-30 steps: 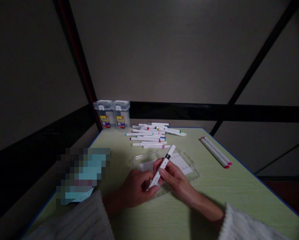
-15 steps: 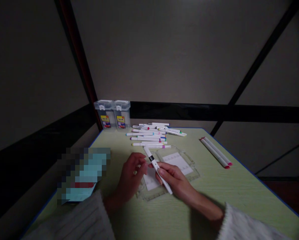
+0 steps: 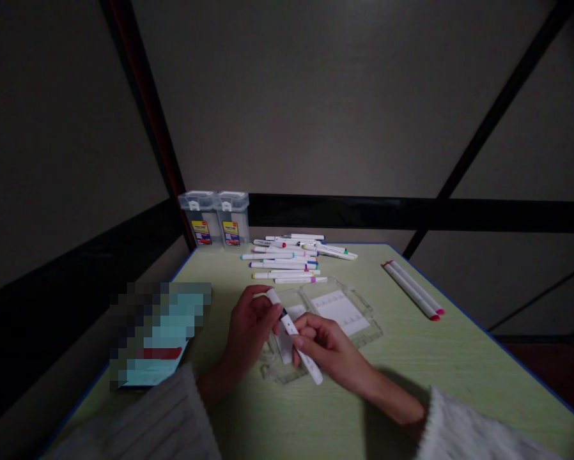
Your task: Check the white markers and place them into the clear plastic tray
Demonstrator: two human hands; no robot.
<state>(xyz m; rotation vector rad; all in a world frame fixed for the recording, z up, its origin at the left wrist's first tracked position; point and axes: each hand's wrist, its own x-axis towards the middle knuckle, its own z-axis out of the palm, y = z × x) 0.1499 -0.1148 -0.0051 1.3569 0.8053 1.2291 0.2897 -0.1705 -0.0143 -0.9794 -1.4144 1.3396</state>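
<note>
A white marker (image 3: 294, 337) with a black band lies slanted between both hands. My right hand (image 3: 328, 348) is closed round its lower half. My left hand (image 3: 251, 326) pinches its upper end by the cap. Under the hands sit two clear plastic trays (image 3: 364, 319) holding white paper cards (image 3: 341, 311). Farther back, a heap of white markers with coloured caps (image 3: 289, 259) rests on the pale green table (image 3: 411, 370).
Two clear marker boxes (image 3: 215, 219) with yellow labels stand at the table's back left corner. Two white markers with pink ends (image 3: 413, 291) lie at the right. A blurred-out blue object (image 3: 160, 335) sits at the left. Dark bars cross the wall behind.
The marker has swung from leaning up-right to slanting up-left and has moved lower. My left hand has shifted from its lower end to grip its upper end.
</note>
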